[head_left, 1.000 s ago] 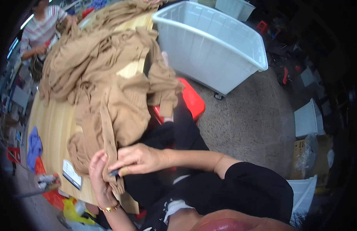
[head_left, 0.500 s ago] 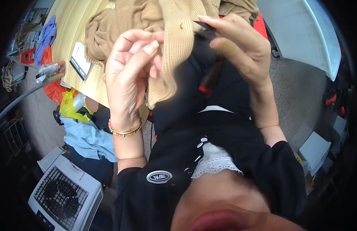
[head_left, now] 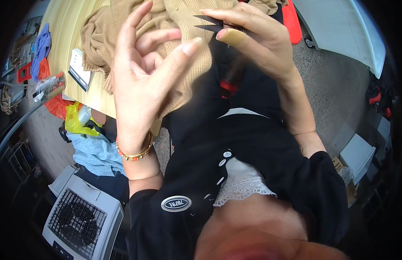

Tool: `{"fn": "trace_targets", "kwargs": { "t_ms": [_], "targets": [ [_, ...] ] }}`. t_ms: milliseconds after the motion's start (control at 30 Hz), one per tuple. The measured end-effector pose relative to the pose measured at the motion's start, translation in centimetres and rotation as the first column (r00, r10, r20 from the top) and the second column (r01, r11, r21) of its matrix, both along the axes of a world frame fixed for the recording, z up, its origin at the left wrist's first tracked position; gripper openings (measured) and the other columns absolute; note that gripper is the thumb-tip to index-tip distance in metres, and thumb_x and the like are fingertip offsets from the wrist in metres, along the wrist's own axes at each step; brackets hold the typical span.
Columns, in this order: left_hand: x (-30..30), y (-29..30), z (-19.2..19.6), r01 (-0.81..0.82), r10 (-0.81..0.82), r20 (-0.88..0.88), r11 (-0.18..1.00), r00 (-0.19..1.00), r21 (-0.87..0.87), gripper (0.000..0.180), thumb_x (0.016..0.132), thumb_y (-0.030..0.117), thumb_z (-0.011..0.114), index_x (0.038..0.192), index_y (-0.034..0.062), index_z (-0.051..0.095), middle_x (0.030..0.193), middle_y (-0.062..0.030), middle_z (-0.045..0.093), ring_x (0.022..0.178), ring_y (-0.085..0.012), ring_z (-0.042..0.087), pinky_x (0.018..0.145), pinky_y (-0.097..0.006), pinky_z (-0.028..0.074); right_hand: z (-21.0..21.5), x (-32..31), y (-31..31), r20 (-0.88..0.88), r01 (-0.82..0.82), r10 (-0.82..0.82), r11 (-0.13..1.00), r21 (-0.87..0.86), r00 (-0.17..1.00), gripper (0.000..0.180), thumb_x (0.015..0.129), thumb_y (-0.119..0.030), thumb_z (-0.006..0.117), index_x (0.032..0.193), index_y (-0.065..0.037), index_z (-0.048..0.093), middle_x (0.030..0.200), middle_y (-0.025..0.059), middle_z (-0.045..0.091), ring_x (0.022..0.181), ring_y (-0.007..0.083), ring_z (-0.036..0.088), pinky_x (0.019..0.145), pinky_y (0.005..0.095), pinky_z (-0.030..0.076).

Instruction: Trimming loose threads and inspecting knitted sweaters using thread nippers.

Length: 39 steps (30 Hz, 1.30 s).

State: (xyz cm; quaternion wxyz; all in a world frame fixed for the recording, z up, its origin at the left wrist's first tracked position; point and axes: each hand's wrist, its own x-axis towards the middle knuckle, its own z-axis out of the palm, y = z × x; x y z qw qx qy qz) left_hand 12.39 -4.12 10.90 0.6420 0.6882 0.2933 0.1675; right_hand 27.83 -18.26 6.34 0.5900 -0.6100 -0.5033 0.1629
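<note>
Two parted blades of black snips [head_left: 211,28], clamped in the right hand [head_left: 263,39], overlap the tan knit [head_left: 166,21]; the left hand [head_left: 140,82] has fingers apart; no cut shows, snipping seems unfinished

The garment [head_left: 97,39] lies on the table [head_left: 64,26] at the far side, with a booklet [head_left: 81,71] on the table to its left. The person's left hand [head_left: 142,78] is before the garment's near part; the right hand [head_left: 266,43], to its right, holds the snips [head_left: 209,28]. A stool [head_left: 292,26] stands far right, left of a wheeled tub [head_left: 343,30]. Near left, a cloth [head_left: 95,151] lies between a plastic bag [head_left: 75,119] and a fan unit [head_left: 79,221].
</note>
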Motion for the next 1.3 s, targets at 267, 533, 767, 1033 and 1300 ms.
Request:
{"fn": "trace_targets", "kwargs": {
  "t_ms": [267,533,767,1033,1300],
  "targets": [
    [0.5,-1.1,-0.8,0.077,-0.056,-0.075,0.947,0.996,0.313,0.069,0.084,0.005,0.078,0.145,0.002,0.046,0.099,-0.0081,0.074,0.054,0.0042,0.038,0.051,-0.011,0.031,-0.5,0.7,-1.0,-0.002,0.015,-0.015,1.0,-0.018,1.0,0.035,0.089,-0.006,0.074,0.123,0.003,0.068,0.082,0.0051,0.061,0.071,0.0137,0.054,0.065,0.0252,0.042],
    [2.2,-2.3,-0.2,0.277,0.033,-0.315,0.395,0.948,0.876,0.046,0.073,0.043,0.087,0.097,0.0064,0.072,0.082,-0.0051,0.072,0.071,-0.019,0.069,0.066,-0.03,0.052,-4.7,1.6,-2.1,-0.078,0.155,-0.148,0.984,0.085,0.986,0.035,0.093,-0.004,0.066,0.127,0.005,0.065,0.092,0.0022,0.061,0.08,0.0085,0.053,0.073,0.021,0.043],
    [2.1,-0.6,-1.1,0.281,-0.087,-0.335,0.757,0.938,0.59,0.022,0.083,0.021,0.075,0.099,0.0053,0.075,0.087,-0.0104,0.07,0.074,-0.0264,0.068,0.068,-0.036,0.052,-3.7,1.2,-2.3,-0.022,0.17,-0.168,0.978,0.124,0.986,0.032,0.092,-0.017,0.072,0.123,-0.008,0.072,0.079,-0.0011,0.055,0.069,0.0088,0.048,0.065,0.0239,0.04],
    [-0.2,0.8,-0.3,0.1,-0.049,0.205,0.965,0.978,-0.244,0.029,0.096,0.0,0.062,0.123,-0.01,0.063,0.109,-0.0117,0.071,0.098,-0.0124,0.066,0.09,-0.023,0.051,-0.6,0.6,-1.6,0.063,0.091,-0.103,0.983,0.161,0.993,0.038,0.084,-0.006,0.079,0.12,0.0,0.07,0.082,0.0067,0.061,0.07,0.0164,0.058,0.064,0.0273,0.046],
    [-0.3,0.3,-0.7,0.124,-0.06,0.247,0.959,0.967,-0.255,0.028,0.096,-0.001,0.062,0.123,-0.0103,0.063,0.11,-0.012,0.071,0.101,-0.0128,0.066,0.092,-0.023,0.051,0.3,0.1,-0.5,0.239,0.142,-0.173,0.98,0.14,0.956,0.039,0.079,-0.009,0.082,0.117,-0.003,0.073,0.079,0.0064,0.06,0.065,0.0173,0.06,0.056,0.0275,0.048]
  ]
}}
